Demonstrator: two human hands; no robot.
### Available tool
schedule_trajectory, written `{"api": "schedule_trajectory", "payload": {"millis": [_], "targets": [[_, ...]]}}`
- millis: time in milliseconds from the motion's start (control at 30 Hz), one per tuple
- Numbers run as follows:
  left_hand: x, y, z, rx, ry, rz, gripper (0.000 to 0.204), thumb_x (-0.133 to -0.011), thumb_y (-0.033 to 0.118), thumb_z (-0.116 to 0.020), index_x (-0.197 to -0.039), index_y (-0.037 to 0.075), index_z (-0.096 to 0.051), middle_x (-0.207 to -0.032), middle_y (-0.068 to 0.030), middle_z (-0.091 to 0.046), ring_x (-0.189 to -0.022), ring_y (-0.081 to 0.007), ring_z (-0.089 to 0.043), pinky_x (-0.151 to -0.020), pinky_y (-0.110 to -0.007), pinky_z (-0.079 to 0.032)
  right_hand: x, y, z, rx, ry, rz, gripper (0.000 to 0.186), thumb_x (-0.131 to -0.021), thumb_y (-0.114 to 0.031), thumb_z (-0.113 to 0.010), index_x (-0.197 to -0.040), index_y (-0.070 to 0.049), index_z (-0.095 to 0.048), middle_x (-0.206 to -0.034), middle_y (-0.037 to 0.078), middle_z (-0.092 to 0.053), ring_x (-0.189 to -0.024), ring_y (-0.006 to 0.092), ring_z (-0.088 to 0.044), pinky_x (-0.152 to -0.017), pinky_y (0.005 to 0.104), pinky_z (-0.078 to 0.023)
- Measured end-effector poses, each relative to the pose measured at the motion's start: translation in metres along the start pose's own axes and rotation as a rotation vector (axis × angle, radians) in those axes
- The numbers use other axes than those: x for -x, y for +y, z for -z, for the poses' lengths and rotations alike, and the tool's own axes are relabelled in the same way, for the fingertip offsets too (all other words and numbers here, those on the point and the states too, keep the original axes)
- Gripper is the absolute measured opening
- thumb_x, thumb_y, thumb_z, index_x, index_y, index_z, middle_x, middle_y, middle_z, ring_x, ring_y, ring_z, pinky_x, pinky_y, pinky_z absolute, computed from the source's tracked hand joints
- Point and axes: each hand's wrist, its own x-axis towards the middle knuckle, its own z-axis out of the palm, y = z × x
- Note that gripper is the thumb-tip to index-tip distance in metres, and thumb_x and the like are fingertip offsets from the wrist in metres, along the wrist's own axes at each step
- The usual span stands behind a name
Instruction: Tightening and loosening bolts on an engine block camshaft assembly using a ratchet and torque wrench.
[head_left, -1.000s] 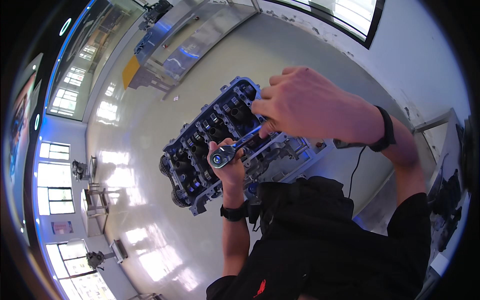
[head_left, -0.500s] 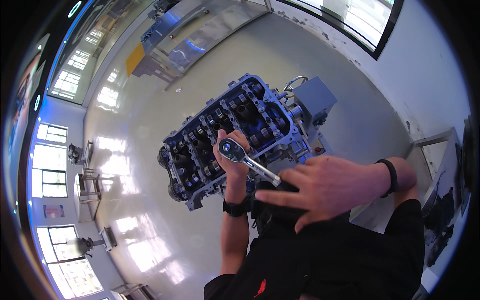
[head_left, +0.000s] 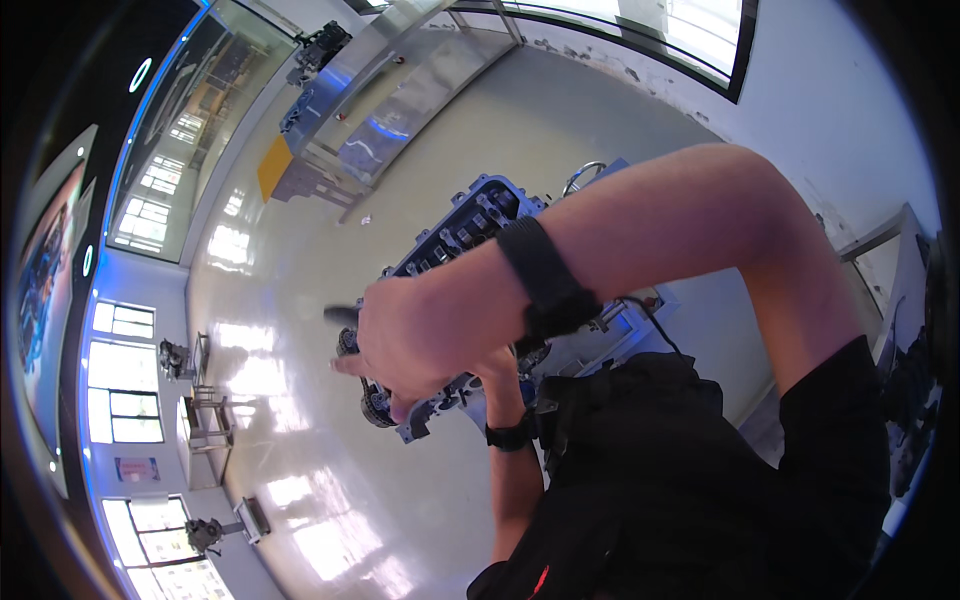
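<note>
My right arm reaches across the engine, and my right hand [head_left: 420, 330] is over its left part, back of the hand up. The fingers are curled, with one pointing left. A dark, blurred handle end [head_left: 340, 315] sticks out past this hand; it looks like the grip of the ratchet wrench, whose head is hidden. Beneath the right forearm is my left hand [head_left: 497, 368], showing only near its wrist; its fingers are covered. The engine's cylinder head [head_left: 487, 205], grey with camshafts in the open top, is partly blocked by my arm. Chain sprockets [head_left: 376, 402] show at its left end.
The engine's stand has a handwheel [head_left: 583, 178] behind my right arm. A metal workbench [head_left: 420, 90] with a yellow panel [head_left: 273, 168] stands at the far side. Further engines and stands line the left wall. A metal frame [head_left: 880, 235] is at the right.
My right hand has swung from the right over to the engine's left part, its forearm now covering the left hand and wrench head. The view has shifted slightly.
</note>
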Motion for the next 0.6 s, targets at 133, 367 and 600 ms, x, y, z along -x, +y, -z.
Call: {"api": "schedule_trajectory", "payload": {"millis": [133,367,600], "targets": [[-0.021,0.010,0.001,0.944,-0.203,0.465,0.042,-0.097,0.048,-0.046,-0.097,0.005,-0.047,-0.082,-0.0046,-0.044,-0.068,-0.0146,-0.041,-0.063,-0.029,-0.037,0.005,0.061,0.031,0.001,0.048,-0.050,0.060,-0.089,-0.054,-0.051,-0.123,-0.004,-0.047,-0.076,0.013,-0.066,-0.077,0.0334,-0.065,-0.070,0.0446,-0.049],[-0.021,0.012,-0.003,0.725,-0.211,0.470,0.036,-0.095,0.040,-0.055,-0.098,0.004,-0.050,-0.082,-0.0015,-0.049,-0.069,-0.0103,-0.046,-0.064,-0.026,-0.039,0.087,0.046,0.045,0.097,0.117,-0.131,0.048,-0.093,-0.049,-0.048,-0.097,0.000,-0.051,-0.064,0.016,-0.062,-0.067,0.0380,-0.062,-0.061,0.0464,-0.048],[-0.005,0.006,-0.016,0.827,-0.404,0.653,0.037,-0.090,0.038,-0.063,-0.097,0.003,-0.055,-0.086,0.0018,-0.054,-0.074,-0.0053,-0.048,-0.066,-0.020,-0.039,0.118,-0.003,0.031,-0.148,-0.123,-0.046,0.051,-0.092,-0.051,-0.049,-0.092,0.000,-0.047,-0.056,0.014,-0.057,-0.054,0.0352,-0.060,-0.048,0.0422,-0.045]]}}
